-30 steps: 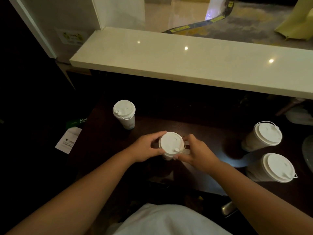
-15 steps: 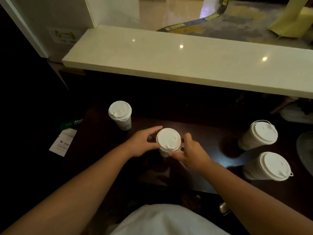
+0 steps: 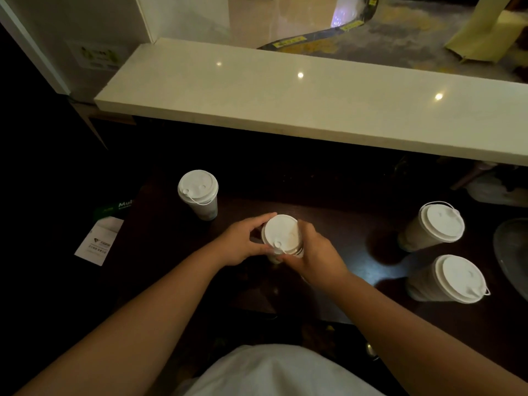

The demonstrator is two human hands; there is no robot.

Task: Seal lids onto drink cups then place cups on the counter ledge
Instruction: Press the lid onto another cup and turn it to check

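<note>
On the dark table, head view: left hand (image 3: 243, 242) and right hand (image 3: 314, 252) both clasp the centre cup (image 3: 281, 238), fingers pressing its lid's rim; sealing appears in progress. Three other lidded cups stand on the table: one at the far left (image 3: 198, 194), two by the right edge (image 3: 434, 227) (image 3: 450, 278). The counter ledge (image 3: 285, 101) carries no cups; all placements remain.

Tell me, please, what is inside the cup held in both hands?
Only its white lid shows, between the left hand and right hand. The lid covers the cup, hiding any contents.
</note>
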